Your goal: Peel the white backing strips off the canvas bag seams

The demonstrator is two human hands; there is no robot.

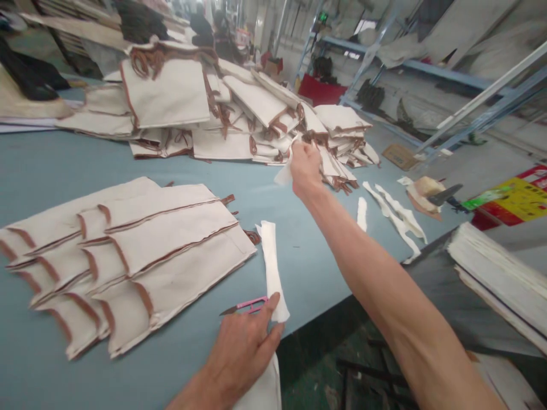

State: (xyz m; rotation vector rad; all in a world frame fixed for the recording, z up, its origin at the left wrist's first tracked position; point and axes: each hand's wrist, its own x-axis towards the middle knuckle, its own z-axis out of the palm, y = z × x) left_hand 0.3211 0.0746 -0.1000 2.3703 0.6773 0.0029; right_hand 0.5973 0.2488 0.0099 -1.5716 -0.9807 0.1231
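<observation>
Two hands at blue table (299,256): bag pile, snips, strip.
Right hand (305,165) stretched far out, fingers closed, pinching a cloth (282,172) at the near edge of the pile (256,114). Left hand (245,347) flat, fingers spread, thumb on strip (271,270), snips (245,306) just beside the fingertips. Risk: a hard tug could topple the loosely leaning pile, and the unwatched left hand may catch the snips' points.

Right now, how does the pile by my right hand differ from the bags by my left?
The far pile is a tumbled heap at mixed angles; the near bags lie flat in an overlapping fan. The right hand, gripping a white scrap, is at the far pile; the left hand rests beside the near bags. Both are cream cloth with brown trim.
</observation>
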